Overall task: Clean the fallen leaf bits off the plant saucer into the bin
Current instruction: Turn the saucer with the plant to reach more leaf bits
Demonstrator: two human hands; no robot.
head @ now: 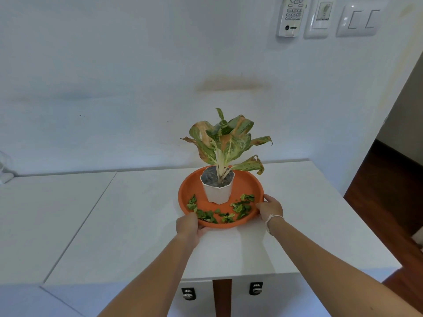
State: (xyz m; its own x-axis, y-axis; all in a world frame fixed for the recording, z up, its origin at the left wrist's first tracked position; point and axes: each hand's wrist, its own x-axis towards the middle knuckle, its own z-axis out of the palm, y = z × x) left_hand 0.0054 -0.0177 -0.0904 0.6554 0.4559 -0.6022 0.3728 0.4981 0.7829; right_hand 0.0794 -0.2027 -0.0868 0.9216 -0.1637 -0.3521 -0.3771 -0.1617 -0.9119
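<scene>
Saucer (190, 191) on the cabinet top (142, 225) before the wall (137, 76), potted plant (219, 186) toward its back, leaf bits (219, 210) in its front, left hand (188, 226) at front-left rim, right hand (270, 208) at right rim, switches (358, 19) on wall above right.

orange saucer (248, 184), green leaf bits (240, 205) scattered inside

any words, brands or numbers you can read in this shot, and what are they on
Nothing reads clearly.
Remote control in the wall holder: a round logo and a short brand word near its bottom, too blurred to read; button markings too small.
Wall panel beside it: a small picture or display, no legible text.
Light switch: no text.
Cabinet locks: markings too small to read.
White pot and orange saucer: no label visible.
</scene>
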